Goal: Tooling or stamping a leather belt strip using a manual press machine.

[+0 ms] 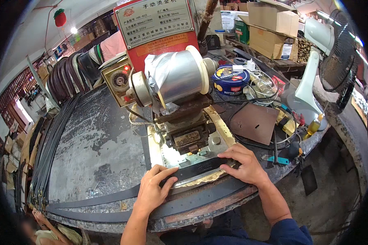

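My left hand (156, 187) pinches a black leather strap (198, 168) between thumb and fingers, at the front of a stamping press. On the strap's other side my right hand (243, 164) grips it, index finger along the far edge and thumb on the near edge. Between my hands the strap lies flat on the press bed (210, 178), just in front of the stamping head (187, 139). A faint pressed mark shows on it. From my left hand the strap seems to run left, and a dark length (192, 203) lies along the table's front edge.
Silver foil roll (178, 75) tops the press, beside a control box (119, 79) with a red light. A bundle of black straps (57, 151) lies left. Right are a blue tin (230, 80), brown leather piece (254, 122), cutter (277, 160) and fan (337, 53). Another person's hand (40, 218) shows lower left.
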`<state>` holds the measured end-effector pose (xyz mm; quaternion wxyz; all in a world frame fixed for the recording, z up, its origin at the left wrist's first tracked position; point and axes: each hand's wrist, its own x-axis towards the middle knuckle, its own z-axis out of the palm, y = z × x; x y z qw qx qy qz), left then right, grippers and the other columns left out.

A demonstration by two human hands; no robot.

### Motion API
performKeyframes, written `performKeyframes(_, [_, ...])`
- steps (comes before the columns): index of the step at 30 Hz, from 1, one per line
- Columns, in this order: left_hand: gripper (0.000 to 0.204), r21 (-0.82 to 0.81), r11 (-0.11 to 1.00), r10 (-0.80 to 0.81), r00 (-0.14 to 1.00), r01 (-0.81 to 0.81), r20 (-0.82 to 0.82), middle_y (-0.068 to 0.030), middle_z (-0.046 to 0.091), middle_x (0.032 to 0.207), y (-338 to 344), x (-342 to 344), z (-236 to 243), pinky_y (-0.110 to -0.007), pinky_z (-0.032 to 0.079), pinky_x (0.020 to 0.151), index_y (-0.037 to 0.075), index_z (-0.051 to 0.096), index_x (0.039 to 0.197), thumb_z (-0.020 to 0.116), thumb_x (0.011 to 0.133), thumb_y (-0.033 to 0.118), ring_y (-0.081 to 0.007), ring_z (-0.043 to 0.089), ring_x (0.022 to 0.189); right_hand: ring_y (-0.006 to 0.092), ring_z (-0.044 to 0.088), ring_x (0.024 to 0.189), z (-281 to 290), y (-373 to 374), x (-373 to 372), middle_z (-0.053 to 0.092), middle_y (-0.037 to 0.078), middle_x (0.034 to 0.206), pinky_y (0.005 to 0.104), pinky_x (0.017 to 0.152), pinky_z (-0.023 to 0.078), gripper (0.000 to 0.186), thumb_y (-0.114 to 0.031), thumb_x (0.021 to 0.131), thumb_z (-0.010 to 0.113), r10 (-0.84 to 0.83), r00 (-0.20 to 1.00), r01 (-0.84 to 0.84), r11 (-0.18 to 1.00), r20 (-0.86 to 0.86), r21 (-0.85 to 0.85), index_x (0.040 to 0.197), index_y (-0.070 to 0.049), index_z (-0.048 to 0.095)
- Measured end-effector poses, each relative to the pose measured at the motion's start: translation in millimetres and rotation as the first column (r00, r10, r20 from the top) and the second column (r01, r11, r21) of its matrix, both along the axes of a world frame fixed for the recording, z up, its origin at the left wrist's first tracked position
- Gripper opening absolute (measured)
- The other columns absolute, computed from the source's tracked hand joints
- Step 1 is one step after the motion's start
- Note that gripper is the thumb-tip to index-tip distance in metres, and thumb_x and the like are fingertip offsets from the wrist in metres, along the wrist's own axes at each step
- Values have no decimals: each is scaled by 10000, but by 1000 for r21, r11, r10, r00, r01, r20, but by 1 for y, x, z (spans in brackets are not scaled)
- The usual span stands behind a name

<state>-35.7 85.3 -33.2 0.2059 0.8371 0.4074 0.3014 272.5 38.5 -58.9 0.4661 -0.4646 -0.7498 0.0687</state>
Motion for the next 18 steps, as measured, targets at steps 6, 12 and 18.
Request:
performKeyframes(6, [288,-10,1000,5,1000,-5,-5,-90,654,949,0,0,-1,-412,501,800,122,767,1170,779,885,163,-297,634,864,273,650,923,-1,0,0,690,90,967,369,825,529,340,-68,760,844,-6,1000,6,1000,-1,-16,1083,-26,747])
performKeyframes(12, [306,60,998,-13,1000,14,-23,-105,671,935,0,1,2,-348,514,722,55,769,1154,801,849,54,-239,648,816,288,643,954,-1,1,1,688,96,984,384,852,523,337,-72,761,835,0,1000,0,1000,13,-27,1077,-19,733])
performKeyframes(18, [310,50,999,-4,1000,5,-28,-103,674,936,-1,1,4,-347,516,727,56,769,1155,802,847,54,-240,653,818,292,641,963,-1,1,1,688,98,990,387,869,520,332,-76,762,832,-2,1000,2,999,12,-39,1072,-16,730])
